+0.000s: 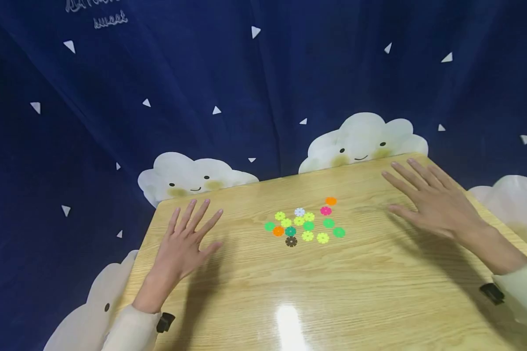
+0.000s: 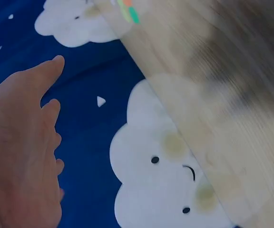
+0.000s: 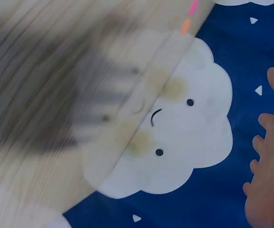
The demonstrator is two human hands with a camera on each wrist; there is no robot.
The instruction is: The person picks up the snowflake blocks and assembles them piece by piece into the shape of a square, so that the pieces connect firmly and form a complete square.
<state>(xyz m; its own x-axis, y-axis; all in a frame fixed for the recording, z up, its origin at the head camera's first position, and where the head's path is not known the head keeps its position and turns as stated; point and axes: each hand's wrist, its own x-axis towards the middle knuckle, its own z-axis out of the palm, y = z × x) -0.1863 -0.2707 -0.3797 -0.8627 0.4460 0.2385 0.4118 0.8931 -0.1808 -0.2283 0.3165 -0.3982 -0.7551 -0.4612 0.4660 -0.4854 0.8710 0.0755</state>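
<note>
Several flat, notched, flower-shaped plastic discs lie in a loose group on the wooden table [image 1: 246,287]. Among them are an orange disc [image 1: 331,201], a pink disc [image 1: 326,210], a white disc [image 1: 299,212], a dark brown disc [image 1: 291,242], a teal disc [image 1: 291,231], and several yellow and green ones. To their left, my left hand [image 1: 182,251] hovers over the table with fingers spread and nothing in it. My right hand [image 1: 439,202] is held above the table on the other side, its fingers also spread and holding nothing. Both hands are apart from the discs.
Behind the table's far edge hangs a dark blue curtain [image 1: 263,73] printed with white triangles and smiling clouds [image 1: 364,141]. A black strap piece [image 1: 165,322] sits at the left wrist, and another black piece [image 1: 492,293] at the right wrist.
</note>
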